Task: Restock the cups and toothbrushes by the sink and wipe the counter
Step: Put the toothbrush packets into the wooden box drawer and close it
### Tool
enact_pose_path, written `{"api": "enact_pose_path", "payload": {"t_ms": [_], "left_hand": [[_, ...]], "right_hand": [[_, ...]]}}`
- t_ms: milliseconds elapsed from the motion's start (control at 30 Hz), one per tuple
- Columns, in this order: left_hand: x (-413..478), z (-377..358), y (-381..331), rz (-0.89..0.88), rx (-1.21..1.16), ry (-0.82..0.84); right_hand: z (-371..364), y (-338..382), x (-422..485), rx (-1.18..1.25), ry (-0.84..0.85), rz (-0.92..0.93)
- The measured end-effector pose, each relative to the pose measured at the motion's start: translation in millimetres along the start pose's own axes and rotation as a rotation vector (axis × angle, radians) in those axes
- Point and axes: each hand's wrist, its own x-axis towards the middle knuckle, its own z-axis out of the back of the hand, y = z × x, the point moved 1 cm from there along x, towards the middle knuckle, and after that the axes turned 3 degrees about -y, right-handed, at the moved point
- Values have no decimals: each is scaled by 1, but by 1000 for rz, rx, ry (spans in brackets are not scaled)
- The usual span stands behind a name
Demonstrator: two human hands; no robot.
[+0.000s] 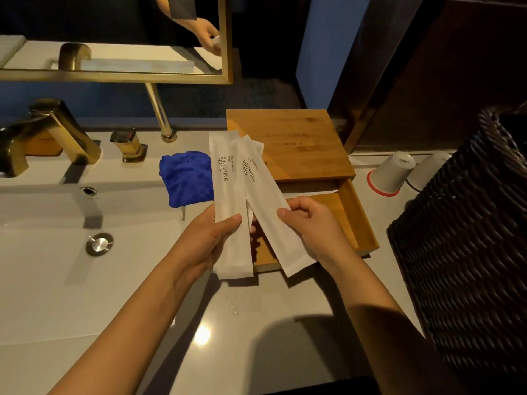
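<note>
We hold two white paper sachets printed "BRUSHING TEETH": left hand (212, 238) grips one sachet (228, 201), right hand (310, 223) the other sachet (265, 201), over the bamboo drawer (353, 218).

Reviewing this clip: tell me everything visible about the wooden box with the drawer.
The wooden box looks like bamboo, with a flat top bearing faint markings I cannot read. It sits on the counter to the right of the blue cloth, against the back. Its shallow drawer is pulled out toward the person; a white edge shows inside, at the back. The hands hold two toothbrush packets above the drawer, hiding part of it.
</note>
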Motion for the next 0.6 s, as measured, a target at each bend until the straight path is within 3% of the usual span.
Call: {"api": "enact_pose_path", "payload": {"t_ms": [267,400,600], "left_hand": [[3,13,-1,-10,-65,-147],[3,15,-6,-36,-95,-151],[1,27,-16,-56,-117,-209]], "right_hand": [[31,-1,16,-2,3,18],[50,7,21,-41,97,39],[78,18,39,-557,229,115]]}}
